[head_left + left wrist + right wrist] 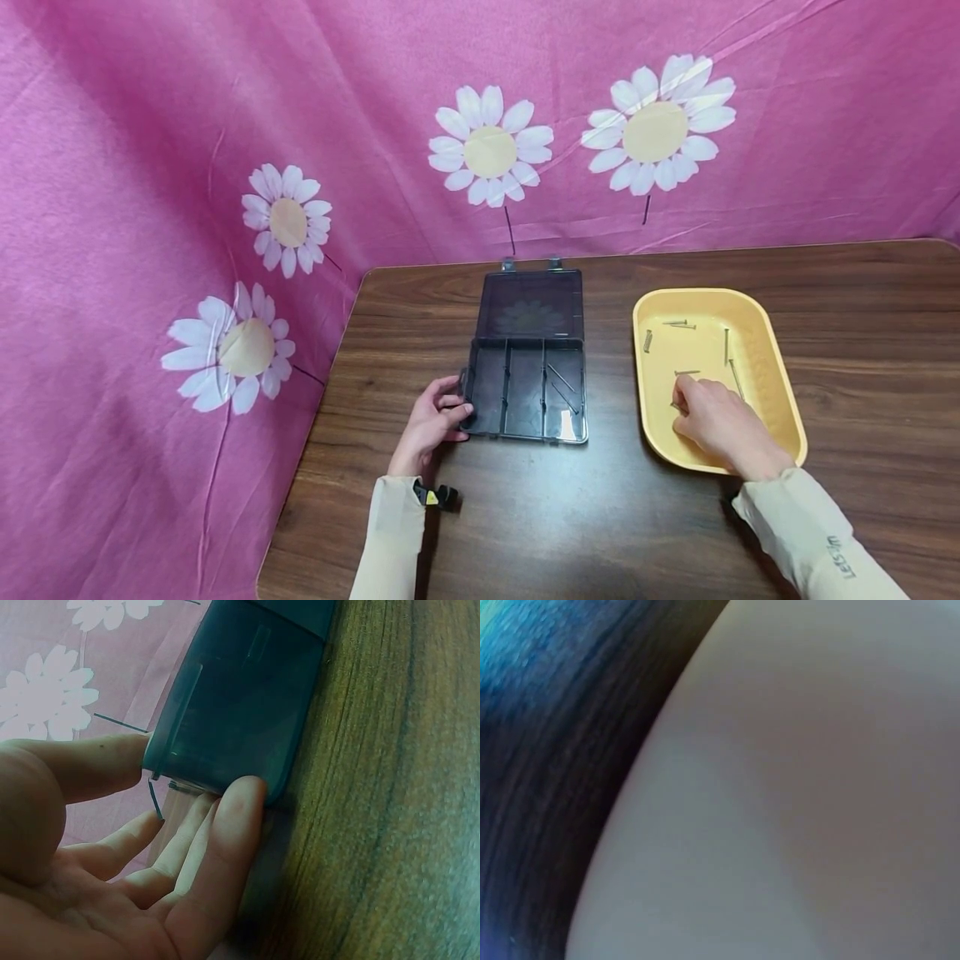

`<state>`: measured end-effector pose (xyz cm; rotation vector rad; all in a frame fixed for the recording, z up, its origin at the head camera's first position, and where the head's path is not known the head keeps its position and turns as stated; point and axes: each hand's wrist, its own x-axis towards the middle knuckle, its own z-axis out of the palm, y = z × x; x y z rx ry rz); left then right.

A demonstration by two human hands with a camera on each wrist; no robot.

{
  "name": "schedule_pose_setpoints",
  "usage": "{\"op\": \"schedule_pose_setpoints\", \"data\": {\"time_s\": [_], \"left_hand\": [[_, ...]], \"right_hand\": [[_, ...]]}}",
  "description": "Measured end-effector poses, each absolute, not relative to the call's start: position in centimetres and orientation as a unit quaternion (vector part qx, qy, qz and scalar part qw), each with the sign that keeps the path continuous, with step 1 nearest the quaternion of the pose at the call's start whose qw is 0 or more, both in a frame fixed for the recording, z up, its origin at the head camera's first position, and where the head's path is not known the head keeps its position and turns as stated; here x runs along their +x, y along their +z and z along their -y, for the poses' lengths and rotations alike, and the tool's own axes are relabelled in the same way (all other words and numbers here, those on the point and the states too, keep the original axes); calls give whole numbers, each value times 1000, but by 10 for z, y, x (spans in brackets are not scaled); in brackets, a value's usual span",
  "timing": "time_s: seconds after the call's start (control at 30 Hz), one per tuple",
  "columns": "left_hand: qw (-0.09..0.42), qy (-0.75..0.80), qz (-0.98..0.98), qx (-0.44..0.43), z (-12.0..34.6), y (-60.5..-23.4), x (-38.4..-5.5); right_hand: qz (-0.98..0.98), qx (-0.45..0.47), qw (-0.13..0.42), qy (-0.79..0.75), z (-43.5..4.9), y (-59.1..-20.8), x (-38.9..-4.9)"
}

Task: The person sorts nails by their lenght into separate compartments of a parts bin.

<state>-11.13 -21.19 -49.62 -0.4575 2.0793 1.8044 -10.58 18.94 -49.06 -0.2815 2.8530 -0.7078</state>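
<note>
A dark see-through compartment box (522, 417) lies with its lid (529, 307) folded back. Two thin nails (564, 400) lie in its right compartment. My left hand (432, 421) holds the box's left edge, thumb and a finger on its end in the left wrist view. Over a yellow tray (783, 400) my right hand (720, 421) reaches down, fingers curled toward the bottom. A nail's end shows between its thumb and forefinger; I cannot tell whether they pinch it. Another nail (687, 372) lies just beyond the fingertips. Skin and sleeve fill most of the right wrist view.
Several more nails lie in the tray, among them a pair (678, 324) at the back and one (726, 347) at the right. A short ridged metal piece (648, 341) sits by its left wall. Behind the wooden table (600, 517) hangs a pink flowered cloth (375, 125).
</note>
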Motion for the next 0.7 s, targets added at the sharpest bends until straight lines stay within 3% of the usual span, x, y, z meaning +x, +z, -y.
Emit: {"op": "schedule_pose_setpoints", "data": {"time_s": [0.7], "left_hand": [[167,643,-732,-151,213,-499,-111]], "right_hand": [[-963,-87,96,-237,-191,-488,-107]]}}
